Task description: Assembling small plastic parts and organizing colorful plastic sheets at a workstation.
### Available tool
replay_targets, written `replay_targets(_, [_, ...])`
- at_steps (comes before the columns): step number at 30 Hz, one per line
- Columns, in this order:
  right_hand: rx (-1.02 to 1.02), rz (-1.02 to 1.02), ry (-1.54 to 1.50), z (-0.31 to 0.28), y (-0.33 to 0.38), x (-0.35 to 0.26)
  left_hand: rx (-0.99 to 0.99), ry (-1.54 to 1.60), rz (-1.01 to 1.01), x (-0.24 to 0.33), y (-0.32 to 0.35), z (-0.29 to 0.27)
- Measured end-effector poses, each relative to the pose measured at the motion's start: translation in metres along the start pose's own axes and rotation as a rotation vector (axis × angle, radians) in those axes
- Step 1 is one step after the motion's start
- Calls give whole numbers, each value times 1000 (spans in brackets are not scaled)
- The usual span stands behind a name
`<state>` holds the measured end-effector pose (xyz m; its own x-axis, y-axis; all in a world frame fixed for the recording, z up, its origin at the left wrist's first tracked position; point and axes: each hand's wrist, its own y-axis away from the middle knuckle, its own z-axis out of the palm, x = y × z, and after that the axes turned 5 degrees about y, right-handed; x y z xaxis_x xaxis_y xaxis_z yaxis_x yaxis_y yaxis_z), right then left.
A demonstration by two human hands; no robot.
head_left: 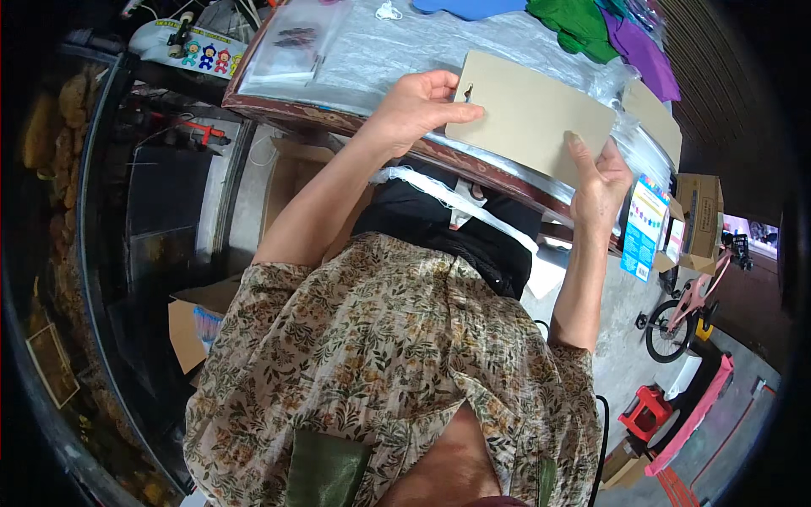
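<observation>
Both my hands hold a plain grey-beige cardboard card (532, 114) above the near edge of the table. It is rectangular, with a small hang hole near its left end. My left hand (420, 110) grips that left end, thumb on the upper face and fingers behind. At the right end my right hand (601, 182) pinches the card, its thumb lying on the face; the other fingers are partly hidden behind. More beige card (655, 118) lies on the table just beyond my right hand.
The table (372, 59) has a silvery plastic cover. Clear plastic bags (291, 42) lie at its left, green cloth-like pieces (574, 29) and purple ones (639, 55) at the far right. A blue printed package (644, 228) and a cardboard box (699, 215) stand right, near a pink bicycle (684, 308).
</observation>
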<state>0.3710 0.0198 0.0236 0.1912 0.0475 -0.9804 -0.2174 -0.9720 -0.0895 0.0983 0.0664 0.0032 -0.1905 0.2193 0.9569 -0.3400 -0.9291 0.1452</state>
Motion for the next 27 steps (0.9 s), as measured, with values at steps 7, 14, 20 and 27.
replay_targets(7, [6, -2, -75, 4, 3, -2, -11, 250, -118, -10, -9, -8])
replay_targets(14, [-10, 62, -147, -4, 1, 13, -12, 352, -206, -7, -5, -7])
replay_targets(20, [1, 115, -192, -7, -7, 25, -53, 664, -195, -8, -1, -8])
replay_targets(27, [-41, 243, -357, -2, -8, 25, -134, 728, -97, -12, 3, -11])
